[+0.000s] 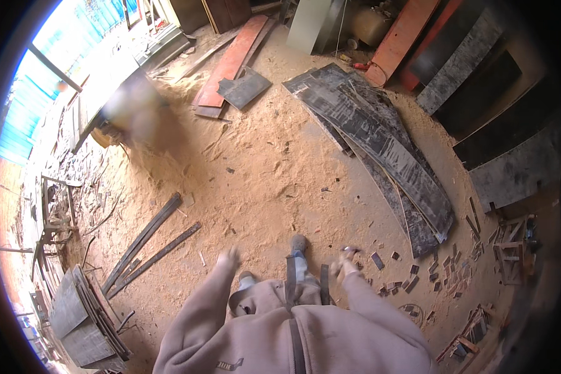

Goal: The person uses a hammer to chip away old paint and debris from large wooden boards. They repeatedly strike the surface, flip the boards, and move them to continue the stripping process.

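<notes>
My left hand (229,257) hangs in front of my body at the left, above the sawdust-covered floor (249,206). Motion smears its fingers, and no object shows in it. At the right, my right hand (344,267) is closed around a small object (351,250) with a dark, shiny end, too blurred to name. Two dark straps (291,280) dangle between my hands, over my legs. Just beyond the right hand, a small dark wooden piece (378,260) lies on the ground.
Long dark panels (386,137) lie stacked ahead to the right. Small wooden offcuts (449,274) are scattered at the right. Dark strips (144,234) and piled boards (81,327) lie left. A worktable (109,90) stands far left, red planks (237,53) ahead, leaning boards (461,56) far right.
</notes>
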